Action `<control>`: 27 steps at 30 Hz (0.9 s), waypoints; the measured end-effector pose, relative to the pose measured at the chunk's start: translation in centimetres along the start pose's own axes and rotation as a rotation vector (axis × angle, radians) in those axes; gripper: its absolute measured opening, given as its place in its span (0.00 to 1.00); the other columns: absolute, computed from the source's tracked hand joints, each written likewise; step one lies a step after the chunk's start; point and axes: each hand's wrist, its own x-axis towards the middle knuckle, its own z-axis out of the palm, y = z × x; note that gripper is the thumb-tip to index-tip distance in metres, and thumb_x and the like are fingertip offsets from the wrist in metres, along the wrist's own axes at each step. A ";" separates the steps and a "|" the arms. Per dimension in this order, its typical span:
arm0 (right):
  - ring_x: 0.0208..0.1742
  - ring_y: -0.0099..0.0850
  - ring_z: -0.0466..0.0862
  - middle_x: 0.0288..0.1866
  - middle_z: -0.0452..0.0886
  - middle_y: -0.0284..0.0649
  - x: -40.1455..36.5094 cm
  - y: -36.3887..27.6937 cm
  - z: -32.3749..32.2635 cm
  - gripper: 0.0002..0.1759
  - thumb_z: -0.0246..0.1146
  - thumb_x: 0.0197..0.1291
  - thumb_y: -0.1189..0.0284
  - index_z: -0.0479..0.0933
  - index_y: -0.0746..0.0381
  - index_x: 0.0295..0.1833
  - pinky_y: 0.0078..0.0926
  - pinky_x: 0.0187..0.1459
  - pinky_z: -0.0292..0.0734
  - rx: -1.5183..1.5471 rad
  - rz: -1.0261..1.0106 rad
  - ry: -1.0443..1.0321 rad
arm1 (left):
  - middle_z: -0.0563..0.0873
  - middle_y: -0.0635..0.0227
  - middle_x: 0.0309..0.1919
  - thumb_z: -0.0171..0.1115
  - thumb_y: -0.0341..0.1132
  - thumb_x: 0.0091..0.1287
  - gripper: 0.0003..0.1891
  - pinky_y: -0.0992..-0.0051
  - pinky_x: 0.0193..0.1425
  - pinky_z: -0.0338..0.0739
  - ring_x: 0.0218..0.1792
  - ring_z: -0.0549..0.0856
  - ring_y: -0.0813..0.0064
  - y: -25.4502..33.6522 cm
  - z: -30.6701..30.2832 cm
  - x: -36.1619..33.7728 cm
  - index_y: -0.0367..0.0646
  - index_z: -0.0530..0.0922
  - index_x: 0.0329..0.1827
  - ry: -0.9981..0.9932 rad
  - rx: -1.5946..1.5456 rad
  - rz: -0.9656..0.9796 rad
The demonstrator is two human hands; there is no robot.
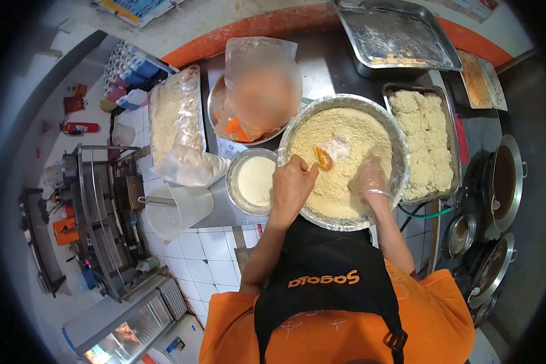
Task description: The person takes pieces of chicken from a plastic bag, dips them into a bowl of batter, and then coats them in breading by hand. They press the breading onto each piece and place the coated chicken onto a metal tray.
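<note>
A wide metal bowl (399, 159) full of pale breadcrumbs sits on the counter in front of me. My left hand (291, 185), bare, is at the bowl's near left rim. Its fingertips pinch a small orange piece of food (324, 159) that lies on the crumbs beside a white clump (340, 147). My right hand (370, 181), in a clear plastic glove, rests flat in the crumbs with the fingers spread and holds nothing.
A small bowl of white batter (255, 179) stands left of the crumb bowl. To the right is a tray of breaded pieces (421, 142). A bag of crumbs (175, 115), a bowl with a plastic bag (219, 112), a floury tray (394, 33), pots (505, 182) and a plastic jug (185, 209) surround them.
</note>
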 end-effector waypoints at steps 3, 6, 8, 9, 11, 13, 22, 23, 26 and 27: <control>0.61 0.55 0.79 0.56 0.80 0.61 0.6 0.3 -0.9 0.31 0.74 0.52 0.65 0.75 0.72 0.57 0.43 0.61 0.76 0.616 0.082 -0.187 | 0.86 0.53 0.21 0.74 0.39 0.61 0.14 0.64 0.33 0.82 0.26 0.89 0.55 -0.1 -2.1 -0.2 0.38 0.80 0.29 0.023 -0.049 -0.012; 0.53 0.55 0.82 0.48 0.82 0.58 1.1 -0.8 -5.4 0.29 0.74 0.52 0.66 0.75 0.71 0.56 0.42 0.57 0.78 0.525 0.003 -0.279 | 0.87 0.54 0.23 0.73 0.39 0.64 0.13 0.66 0.34 0.83 0.27 0.90 0.58 -0.5 -4.7 -0.9 0.38 0.81 0.31 0.069 -0.098 -0.054; 0.46 0.54 0.81 0.42 0.81 0.57 1.0 -1.4 -1.4 0.29 0.76 0.50 0.63 0.76 0.70 0.52 0.42 0.51 0.78 0.426 0.050 -0.308 | 0.88 0.57 0.23 0.72 0.38 0.65 0.13 0.69 0.33 0.82 0.27 0.91 0.62 -0.8 -6.1 -1.4 0.37 0.81 0.32 0.098 -0.178 -0.211; 0.40 0.52 0.81 0.37 0.81 0.55 0.9 -1.6 1.0 0.30 0.78 0.48 0.60 0.77 0.70 0.48 0.41 0.45 0.78 0.325 0.102 -0.347 | 0.88 0.58 0.24 0.72 0.36 0.66 0.12 0.71 0.33 0.82 0.28 0.91 0.64 -1.2 -6.4 -1.6 0.35 0.82 0.33 0.115 -0.190 -0.242; 0.38 0.52 0.81 0.35 0.81 0.55 0.5 -0.1 4.7 0.29 0.79 0.45 0.60 0.78 0.70 0.45 0.41 0.44 0.78 0.646 0.109 -0.211 | 0.89 0.58 0.25 0.71 0.35 0.66 0.11 0.71 0.33 0.82 0.28 0.92 0.65 -1.9 -6.8 -2.0 0.35 0.82 0.34 0.114 -0.202 -0.256; 0.35 0.51 0.81 0.33 0.81 0.55 0.2 -0.8 3.6 0.29 0.79 0.43 0.59 0.79 0.71 0.42 0.41 0.43 0.79 0.976 0.116 -0.074 | 0.89 0.58 0.27 0.71 0.33 0.67 0.10 0.70 0.32 0.81 0.29 0.92 0.65 -2.8 -7.3 -2.9 0.35 0.82 0.35 0.126 -0.213 -0.229; 0.41 0.45 0.87 0.41 0.84 0.60 2.7 -4.2 -3.3 0.23 0.66 0.57 0.71 0.76 0.75 0.54 0.44 0.44 0.81 0.604 -0.040 -0.063 | 0.89 0.62 0.28 0.70 0.32 0.68 0.09 0.78 0.29 0.75 0.27 0.87 0.79 -4.2 -8.2 -4.2 0.33 0.82 0.37 0.208 -0.218 -0.367; 0.45 0.44 0.88 0.44 0.84 0.61 2.9 -5.0 -3.5 0.24 0.62 0.60 0.74 0.74 0.76 0.59 0.46 0.46 0.82 0.468 -0.126 0.105 | 0.89 0.62 0.28 0.70 0.32 0.68 0.09 0.78 0.30 0.75 0.26 0.87 0.79 -5.1 -7.8 -4.5 0.33 0.83 0.37 0.232 -0.230 -0.349; 0.68 0.57 0.77 0.74 0.65 0.67 2.7 -4.1 0.8 0.33 0.47 0.66 0.78 0.57 0.75 0.77 0.38 0.74 0.69 -0.107 -0.500 0.238 | 0.89 0.63 0.29 0.70 0.31 0.68 0.08 0.79 0.31 0.75 0.27 0.86 0.80 -4.8 -8.0 -4.1 0.33 0.83 0.38 0.238 -0.248 -0.343; 0.47 0.49 0.87 0.48 0.83 0.65 3.8 -3.5 0.4 0.28 0.54 0.61 0.76 0.70 0.75 0.67 0.48 0.50 0.81 -0.040 -0.569 0.476 | 0.89 0.63 0.29 0.69 0.30 0.68 0.07 0.79 0.32 0.75 0.27 0.86 0.80 -4.6 -8.1 -4.1 0.33 0.83 0.39 0.230 -0.251 -0.364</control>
